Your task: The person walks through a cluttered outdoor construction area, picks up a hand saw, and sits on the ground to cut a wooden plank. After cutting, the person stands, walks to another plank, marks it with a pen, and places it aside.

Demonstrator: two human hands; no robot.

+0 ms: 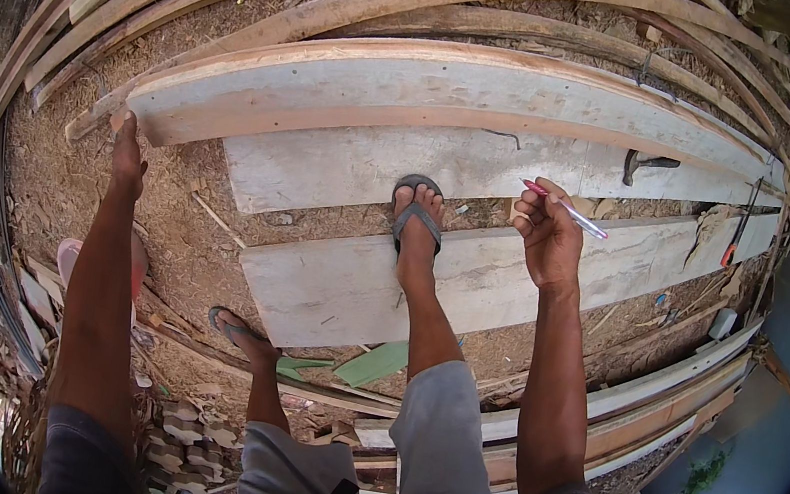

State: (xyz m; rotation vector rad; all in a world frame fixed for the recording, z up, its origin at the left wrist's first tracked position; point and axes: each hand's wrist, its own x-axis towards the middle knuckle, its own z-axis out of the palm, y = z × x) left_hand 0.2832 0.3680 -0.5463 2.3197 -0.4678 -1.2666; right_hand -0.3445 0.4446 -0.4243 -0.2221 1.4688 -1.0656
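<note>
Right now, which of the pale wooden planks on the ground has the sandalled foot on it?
The nearest pale wooden plank, lowest in view; the right foot in a grey sandal rests on its far edge. The others lie beyond.

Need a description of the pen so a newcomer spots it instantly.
Start from the pale plank under the person's sandalled foot. Just right of that foot, the right hand is raised above the plank. The pen sticks out of its fingers: thin, white-barrelled, red-ended, unlike the dark hammer lying farther back.
</note>
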